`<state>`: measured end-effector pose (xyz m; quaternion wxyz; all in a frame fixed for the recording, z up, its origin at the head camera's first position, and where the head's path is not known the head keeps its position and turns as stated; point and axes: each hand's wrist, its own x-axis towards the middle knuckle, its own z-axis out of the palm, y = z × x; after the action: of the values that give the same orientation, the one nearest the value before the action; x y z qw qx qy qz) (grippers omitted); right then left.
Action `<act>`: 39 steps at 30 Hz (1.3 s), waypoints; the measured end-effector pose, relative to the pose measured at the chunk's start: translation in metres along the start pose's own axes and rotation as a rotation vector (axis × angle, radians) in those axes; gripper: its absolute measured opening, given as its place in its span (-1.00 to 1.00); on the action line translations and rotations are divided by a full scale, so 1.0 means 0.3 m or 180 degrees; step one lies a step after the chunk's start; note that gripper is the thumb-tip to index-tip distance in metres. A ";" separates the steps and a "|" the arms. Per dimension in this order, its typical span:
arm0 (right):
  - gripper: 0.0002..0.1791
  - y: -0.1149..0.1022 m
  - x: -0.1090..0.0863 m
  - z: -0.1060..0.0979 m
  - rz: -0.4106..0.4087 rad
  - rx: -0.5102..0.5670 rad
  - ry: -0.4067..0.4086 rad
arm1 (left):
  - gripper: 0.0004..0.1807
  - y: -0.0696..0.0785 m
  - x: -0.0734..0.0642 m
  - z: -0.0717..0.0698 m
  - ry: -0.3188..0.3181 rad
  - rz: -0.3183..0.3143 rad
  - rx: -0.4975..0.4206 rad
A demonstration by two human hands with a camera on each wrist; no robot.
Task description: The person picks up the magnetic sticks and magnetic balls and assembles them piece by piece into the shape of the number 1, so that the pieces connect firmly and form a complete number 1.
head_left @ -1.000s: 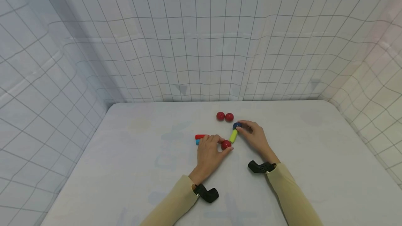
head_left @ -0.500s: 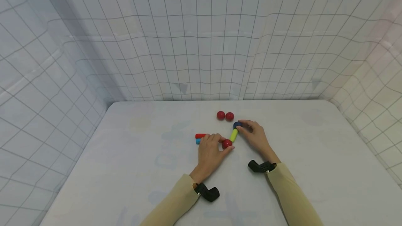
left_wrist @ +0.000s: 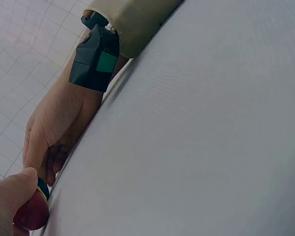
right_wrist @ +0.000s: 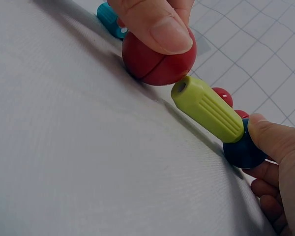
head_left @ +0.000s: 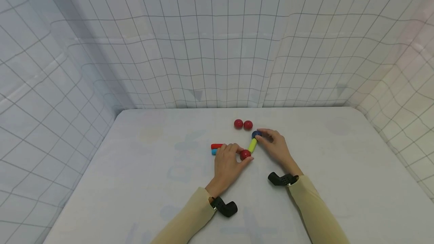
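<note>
Between thumb and fingers my left hand (head_left: 226, 165) pinches a red ball (head_left: 245, 154), which shows a seam in the right wrist view. My right hand (head_left: 276, 148) pinches a dark blue ball (head_left: 255, 134) farther back. A ribbed yellow-green rod (right_wrist: 206, 109) meets the blue ball (right_wrist: 243, 151) at its far end. The rod's near end, with a small metal disc in it, points at the red ball (right_wrist: 160, 64) and comes right up to its lower edge. In the left wrist view my left thumb covers part of the red ball (left_wrist: 33, 214).
Two more red balls, a left one (head_left: 238, 124) and a right one (head_left: 248, 125), sit side by side behind the hands. A red rod (head_left: 216, 146) and a light blue rod (head_left: 214, 152) lie partly hidden by my left hand. Grid-patterned sheeting (head_left: 217, 48) surrounds the white table (head_left: 142, 176).
My left hand has shifted slightly right with the red ball, closer to the yellow-green rod. My right hand keeps its grip on the blue ball almost unmoved.
</note>
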<state>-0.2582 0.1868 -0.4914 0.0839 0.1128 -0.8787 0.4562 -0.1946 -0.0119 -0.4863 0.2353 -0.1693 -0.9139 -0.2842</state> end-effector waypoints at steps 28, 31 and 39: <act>-0.55 -0.001 0.002 0.001 -0.0001 0.0060 0.0017 | -0.59 0.002 0.003 0.000 -0.0018 0.0041 0.0008; -0.54 -0.002 0.001 0.001 0.0036 0.0026 0.0012 | -0.59 0.003 0.002 -0.002 -0.0021 0.0039 0.0009; -0.54 -0.008 0.000 0.000 0.0049 0.0001 0.0008 | -0.59 0.005 0.004 0.002 -0.0054 0.0002 0.0032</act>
<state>-0.2577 0.1855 -0.4895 0.0814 0.1055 -0.8794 0.4571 -0.1950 -0.0104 -0.4854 0.2284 -0.1708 -0.9172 -0.2780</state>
